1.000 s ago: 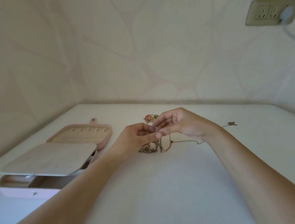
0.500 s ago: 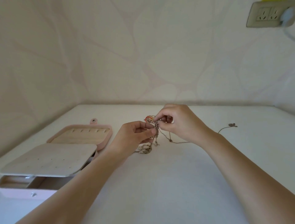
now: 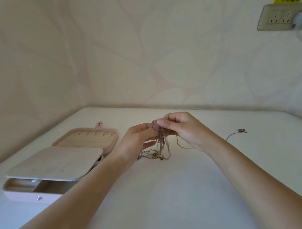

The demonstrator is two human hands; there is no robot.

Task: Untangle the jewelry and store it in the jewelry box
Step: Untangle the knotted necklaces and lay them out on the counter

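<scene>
No text, brand or number can be read anywhere in the view. The only lettering is on a yellow sticker [image 3: 285,1] at the top right edge, just above the wall socket [image 3: 276,18]. It carries a few dark marks, but the frame cuts through them and they are too small and blurred to make out.

Home room. Leaf-pattern wallpaper [image 3: 147,57] on the walls, wall socket [image 3: 277,17] high up right of the right hand [image 3: 183,129], pink jewelry box [image 3: 19,196] just left of the left hand [image 3: 138,140], plain white tabletop [image 3: 163,188] under both.
</scene>
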